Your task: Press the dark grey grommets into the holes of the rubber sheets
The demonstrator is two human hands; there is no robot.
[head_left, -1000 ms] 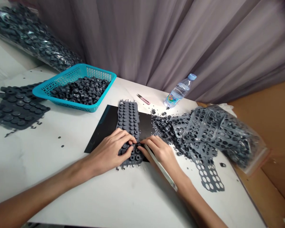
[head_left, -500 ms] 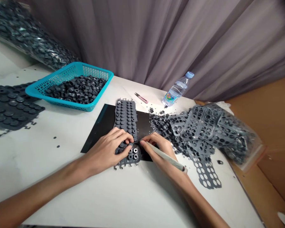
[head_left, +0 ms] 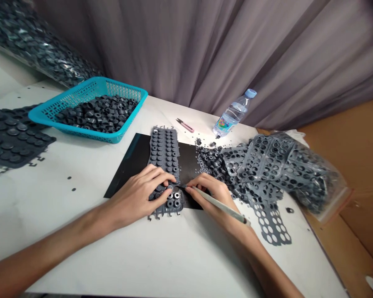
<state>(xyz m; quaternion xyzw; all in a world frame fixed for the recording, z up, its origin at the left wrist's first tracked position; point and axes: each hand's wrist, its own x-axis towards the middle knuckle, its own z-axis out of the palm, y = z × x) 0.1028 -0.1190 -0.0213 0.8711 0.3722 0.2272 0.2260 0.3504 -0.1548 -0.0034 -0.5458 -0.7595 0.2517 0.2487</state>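
A long dark grey rubber sheet with rows of round knobs (head_left: pixel 164 145) lies lengthwise on a black mat (head_left: pixel 126 169). My left hand (head_left: pixel 146 188) presses on its lower part, thumb and bent fingers gripping it close to a hole in the sheet. Several ring-shaped knobs with open centres show just below the thumb. My right hand (head_left: pixel 213 192) pinches a slim tool with a pale handle (head_left: pixel 220 205), like a craft knife. Its dark tip meets the sheet's right edge, near my left fingertips. Exactly what the tip touches is too small to tell.
A blue basket (head_left: pixel 119 136) of small black rubber rings stands at the back left, beside another knobbed sheet (head_left: pixel 17 142). Pink-handled snips (head_left: pixel 185 125) and a water bottle (head_left: pixel 233 114) are behind. Loose rings, punched sheets (head_left: pixel 267 161) and a plastic bag (head_left: pixel 326 194) lie at right.
The view has shifted slightly. Both hands stay at the same part of the sheet, and the tool's tip has drawn a little to the right.
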